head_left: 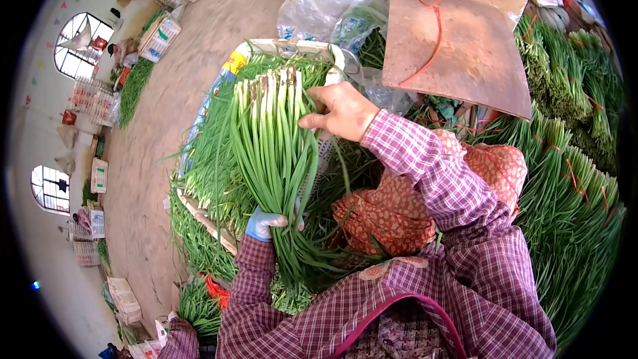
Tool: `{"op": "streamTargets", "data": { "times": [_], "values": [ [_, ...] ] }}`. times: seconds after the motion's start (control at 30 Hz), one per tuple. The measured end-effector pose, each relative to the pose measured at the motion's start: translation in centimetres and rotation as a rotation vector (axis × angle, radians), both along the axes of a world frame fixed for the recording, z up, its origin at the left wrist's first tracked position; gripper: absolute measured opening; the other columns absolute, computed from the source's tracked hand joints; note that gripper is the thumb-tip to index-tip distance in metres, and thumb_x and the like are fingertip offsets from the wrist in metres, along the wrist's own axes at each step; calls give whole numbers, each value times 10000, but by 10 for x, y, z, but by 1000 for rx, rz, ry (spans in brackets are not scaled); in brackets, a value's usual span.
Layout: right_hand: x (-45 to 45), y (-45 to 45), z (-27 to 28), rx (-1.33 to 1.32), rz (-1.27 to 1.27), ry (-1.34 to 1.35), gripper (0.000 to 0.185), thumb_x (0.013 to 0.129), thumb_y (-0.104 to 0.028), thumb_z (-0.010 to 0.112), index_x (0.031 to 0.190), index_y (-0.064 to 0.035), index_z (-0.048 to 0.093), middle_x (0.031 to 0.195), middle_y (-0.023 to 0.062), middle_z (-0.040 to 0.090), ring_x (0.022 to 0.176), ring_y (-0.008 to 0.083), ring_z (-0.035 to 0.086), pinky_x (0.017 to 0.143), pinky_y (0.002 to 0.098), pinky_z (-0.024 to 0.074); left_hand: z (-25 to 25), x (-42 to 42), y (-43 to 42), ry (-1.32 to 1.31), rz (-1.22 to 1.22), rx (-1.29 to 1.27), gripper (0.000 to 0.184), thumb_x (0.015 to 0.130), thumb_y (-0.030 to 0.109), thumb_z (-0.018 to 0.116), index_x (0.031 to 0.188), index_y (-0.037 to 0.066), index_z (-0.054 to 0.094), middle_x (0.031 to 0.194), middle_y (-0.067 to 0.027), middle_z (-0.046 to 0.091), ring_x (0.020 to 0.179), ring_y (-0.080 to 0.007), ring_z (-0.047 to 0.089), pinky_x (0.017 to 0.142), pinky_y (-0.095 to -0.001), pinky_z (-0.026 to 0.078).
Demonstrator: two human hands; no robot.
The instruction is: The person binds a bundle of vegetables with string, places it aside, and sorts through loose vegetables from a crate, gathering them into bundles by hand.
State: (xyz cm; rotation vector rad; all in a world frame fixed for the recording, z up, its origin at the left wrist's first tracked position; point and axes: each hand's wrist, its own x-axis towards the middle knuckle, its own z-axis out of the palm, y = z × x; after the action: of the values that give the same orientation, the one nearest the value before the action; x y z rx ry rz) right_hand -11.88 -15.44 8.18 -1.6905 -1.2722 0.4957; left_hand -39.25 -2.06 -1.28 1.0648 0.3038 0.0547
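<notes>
A thick bunch of green stalks (269, 139) with pale root ends pointing up lies over a crate (339, 60) of loose greens (212, 153). My left hand (270, 223), in a light blue glove, is wrapped round the bunch near its lower, leafy part. Bare and with fingers bent, my right hand (339, 112) touches the right edge of the bunch just below the pale ends. Its thumb and fingers are a little apart, and one or two leaves hang beside them.
A brown board (458, 50) with red ties (438, 33) stands at upper right. Tied bundles of greens (571, 219) are piled along the right. Plastic bags (319, 13) lie behind the crate. Another person's sleeve (179, 340) shows at lower left.
</notes>
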Motion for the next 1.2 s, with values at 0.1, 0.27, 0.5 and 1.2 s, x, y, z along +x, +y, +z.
{"op": "streamTargets", "data": {
  "times": [0.1,0.27,0.5,1.2],
  "values": [
    [2,-8,3,-47,48,147,263,871,-186,667,934,65,622,715,100,662,599,132,666,543,279,529,-3,2,8,-33,-133,-39,516,611,214,834,992,-50,608,747,-143,631,573,-265,604,525,-416,487],
    [10,-13,2,-72,69,385,245,868,-203,665,944,29,675,764,91,699,616,130,657,550,274,537,-1,3,4,-32,-168,-89,480,619,234,841,958,-26,623,752,-129,627,573,-249,607,513,-390,491],
    [37,-22,5,57,41,548,236,916,-215,605,1030,-30,696,855,54,697,636,89,621,538,241,540,-2,-8,1,-66,-178,-85,429,635,235,832,918,-22,636,714,-123,617,584,-238,619,503,-383,507],
    [-10,-6,-18,-6,110,559,396,832,-205,707,1096,62,580,753,75,665,626,102,635,533,251,518,-17,-14,11,-124,-261,-92,480,647,295,839,926,-38,636,766,-160,652,613,-238,642,503,-347,512]
  ]
}}
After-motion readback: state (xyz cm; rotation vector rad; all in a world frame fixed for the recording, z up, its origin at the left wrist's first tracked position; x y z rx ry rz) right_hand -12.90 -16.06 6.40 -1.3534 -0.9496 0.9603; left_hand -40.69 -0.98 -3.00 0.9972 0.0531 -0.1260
